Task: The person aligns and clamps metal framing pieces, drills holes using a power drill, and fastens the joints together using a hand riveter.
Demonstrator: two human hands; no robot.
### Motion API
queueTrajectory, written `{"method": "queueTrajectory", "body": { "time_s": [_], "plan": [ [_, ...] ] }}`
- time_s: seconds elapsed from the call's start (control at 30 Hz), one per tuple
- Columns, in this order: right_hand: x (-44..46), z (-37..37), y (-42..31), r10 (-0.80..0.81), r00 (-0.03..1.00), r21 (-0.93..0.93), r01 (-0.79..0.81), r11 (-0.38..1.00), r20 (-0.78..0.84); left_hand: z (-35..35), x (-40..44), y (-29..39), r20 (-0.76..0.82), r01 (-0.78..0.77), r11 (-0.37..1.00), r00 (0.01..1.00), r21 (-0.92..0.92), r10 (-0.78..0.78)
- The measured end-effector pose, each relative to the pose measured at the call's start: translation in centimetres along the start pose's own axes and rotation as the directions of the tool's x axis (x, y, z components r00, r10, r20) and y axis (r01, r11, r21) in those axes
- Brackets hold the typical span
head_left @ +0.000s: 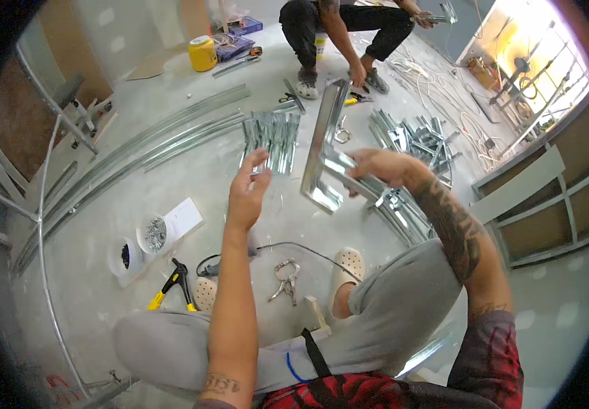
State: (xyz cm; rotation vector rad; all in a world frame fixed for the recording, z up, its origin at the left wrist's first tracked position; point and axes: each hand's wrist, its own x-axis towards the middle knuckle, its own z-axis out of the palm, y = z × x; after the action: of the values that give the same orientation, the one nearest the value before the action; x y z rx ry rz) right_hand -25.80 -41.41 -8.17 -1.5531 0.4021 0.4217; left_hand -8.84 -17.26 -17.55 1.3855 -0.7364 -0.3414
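Observation:
My right hand (379, 169) grips a shiny bent metal piece (318, 146), an upright channel with a side arm, held up in front of me. My left hand (248, 194) is raised at the centre with its fingers apart and nothing in it. Just beyond it on the floor lies a row of short metal pieces (282, 140). Further metal pieces (400, 215) lie below and beyond my right hand. A locking clamp (285, 281) rests on the floor between my feet.
A crouching person (339, 31) works across from me. Long metal channels (192, 140) lie left, near tubs of screws (154, 234) and a yellow-black tool (175, 283). A metal pile (420, 140) and white cables (437, 85) lie right. A yellow tub (203, 54) stands behind.

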Motion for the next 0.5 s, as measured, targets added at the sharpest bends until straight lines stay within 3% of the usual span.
{"method": "queueTrajectory", "body": {
  "time_s": [0.03, 0.07, 0.13, 0.27, 0.3, 0.33, 0.4, 0.47, 0.5],
  "plan": [
    [-0.7, 1.0, -0.4, 0.029, 0.998, 0.011, -0.03, 0.999, 0.051, -0.8, 0.2, 1.3, 0.244, 0.011, 0.997, 0.97, -0.07, 0.006],
    [-1.2, 1.9, -0.7, 0.058, 0.993, 0.024, -0.061, 0.998, 0.103, -1.1, 0.0, 2.1, 0.242, 0.01, 0.998, 0.97, -0.06, 0.005],
    [-1.2, 3.7, -0.9, 0.035, 0.991, 0.122, -0.051, 0.991, 0.127, -1.0, -1.1, 2.9, 0.499, 0.095, 0.994, 0.865, -0.061, -0.052],
    [-2.0, 7.0, -3.1, 0.022, 0.993, 0.009, -0.023, 1.0, 0.117, -0.7, -2.7, 0.7, 0.49, 0.266, 0.896, 0.869, -0.355, -0.064],
    [-2.0, 7.9, -3.3, -0.041, 0.989, -0.029, 0.045, 0.999, 0.139, -1.0, -3.0, -0.8, 0.478, 0.338, 0.85, 0.87, -0.404, -0.119],
    [-1.9, 8.5, -3.3, -0.102, 0.982, -0.065, 0.114, 0.991, 0.162, -1.5, -3.1, -1.7, 0.48, 0.34, 0.85, 0.869, -0.402, -0.12],
    [-2.0, 9.2, -3.5, -0.08, 0.984, -0.105, 0.098, 0.99, 0.161, -2.4, -3.1, -2.9, 0.481, 0.369, 0.822, 0.866, -0.434, -0.134],
    [-3.2, 10.5, -5.5, -0.215, 0.965, -0.225, 0.246, 0.943, 0.151, -2.3, -2.9, -2.3, 0.458, 0.347, 0.793, 0.884, -0.501, -0.097],
    [-3.5, 11.3, -6.9, -0.056, 0.992, -0.08, 0.065, 0.995, 0.114, -2.5, -2.8, -2.0, 0.429, 0.323, 0.754, 0.901, -0.571, -0.061]
  ]
}}
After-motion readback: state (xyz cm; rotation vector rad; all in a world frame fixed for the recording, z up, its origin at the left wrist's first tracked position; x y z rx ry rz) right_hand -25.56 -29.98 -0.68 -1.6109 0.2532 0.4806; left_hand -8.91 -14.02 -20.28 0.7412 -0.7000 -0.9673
